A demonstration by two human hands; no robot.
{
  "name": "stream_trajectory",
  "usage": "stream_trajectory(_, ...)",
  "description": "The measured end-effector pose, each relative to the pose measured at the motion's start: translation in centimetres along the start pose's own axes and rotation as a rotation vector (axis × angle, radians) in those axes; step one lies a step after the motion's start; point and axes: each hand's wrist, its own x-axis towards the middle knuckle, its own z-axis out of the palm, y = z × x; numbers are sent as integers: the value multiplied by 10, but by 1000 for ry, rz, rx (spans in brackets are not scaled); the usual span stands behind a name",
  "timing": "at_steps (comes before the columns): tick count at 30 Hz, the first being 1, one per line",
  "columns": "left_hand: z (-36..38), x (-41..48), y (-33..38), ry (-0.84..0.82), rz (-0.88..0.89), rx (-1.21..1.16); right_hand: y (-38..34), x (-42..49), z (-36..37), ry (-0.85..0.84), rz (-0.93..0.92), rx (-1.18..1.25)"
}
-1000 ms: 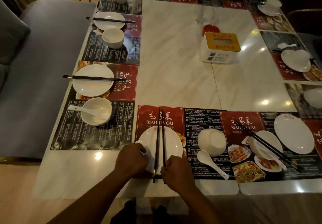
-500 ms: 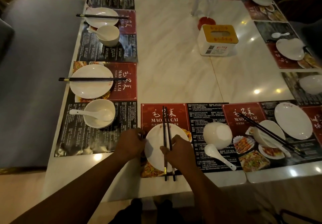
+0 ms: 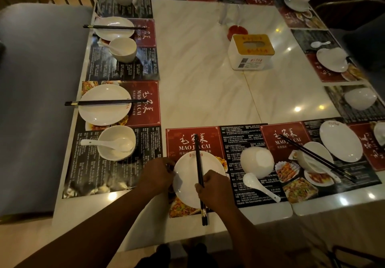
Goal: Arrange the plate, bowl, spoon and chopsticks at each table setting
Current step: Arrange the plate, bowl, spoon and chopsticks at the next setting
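Left hand (image 3: 159,176) grips plate (image 3: 186,181); right hand (image 3: 216,188) touches chopsticks (image 3: 198,159) across it.

Centre of the table (image 3: 204,76) is bare marble, wide lane left of the white tissue box with yellow lid (image 3: 251,52); small red object (image 3: 237,30) just beyond it. Near setting is tight: round white plate (image 3: 187,190) hemmed by left hand (image 3: 158,176) and right hand (image 3: 216,188), black chopsticks (image 3: 198,159) overhang the near edge, round white ceramic bowl (image 3: 257,160) and white ceramic spoon (image 3: 260,186) just right. Near-left table corner is bare.
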Motion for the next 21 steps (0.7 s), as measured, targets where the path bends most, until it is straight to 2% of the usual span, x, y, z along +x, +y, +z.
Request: stream_trajectory(21,4,0,-2,9,-41,-7,2,-1,1,-5,-19,-11)
